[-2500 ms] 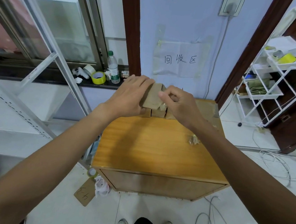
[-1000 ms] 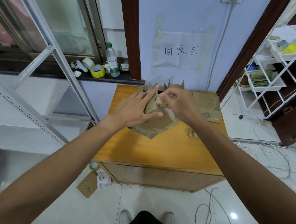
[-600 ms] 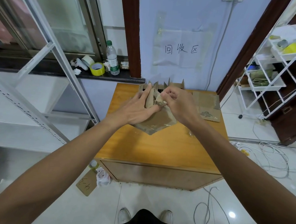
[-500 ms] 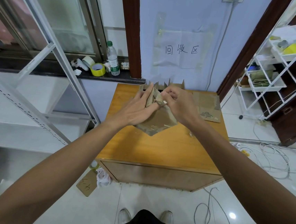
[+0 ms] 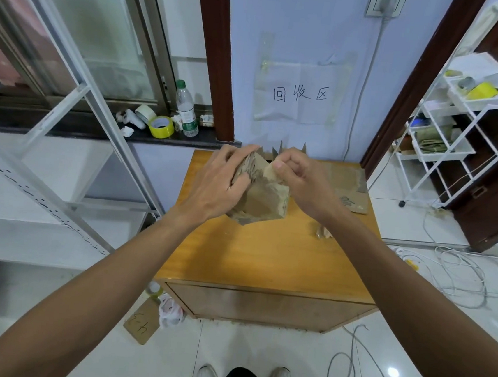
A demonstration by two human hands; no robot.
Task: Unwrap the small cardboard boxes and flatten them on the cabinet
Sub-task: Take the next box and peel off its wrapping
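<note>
A small brown cardboard box (image 5: 266,200), partly opened and shiny with tape, is held above the far half of the orange wooden cabinet (image 5: 265,259). My left hand (image 5: 221,182) grips its left side with fingers wrapped over the top flaps. My right hand (image 5: 300,181) pinches a flap or strip of tape at the box's upper right corner. Behind my hands, pointed flaps of more cardboard boxes (image 5: 287,152) stick up against the wall. Flattened cardboard (image 5: 348,185) lies at the cabinet's far right corner.
A crumpled tape scrap (image 5: 321,232) lies on the cabinet near my right wrist. A windowsill at left holds a water bottle (image 5: 186,112) and yellow tape roll (image 5: 161,126). A white wire rack (image 5: 460,129) stands right. Cables (image 5: 461,275) and a cardboard scrap (image 5: 141,324) lie on the floor.
I lifted the box off the stack at the wall and brought it closer over the cabinet. My right hand has shifted its pinch along the top while my left keeps hold.
</note>
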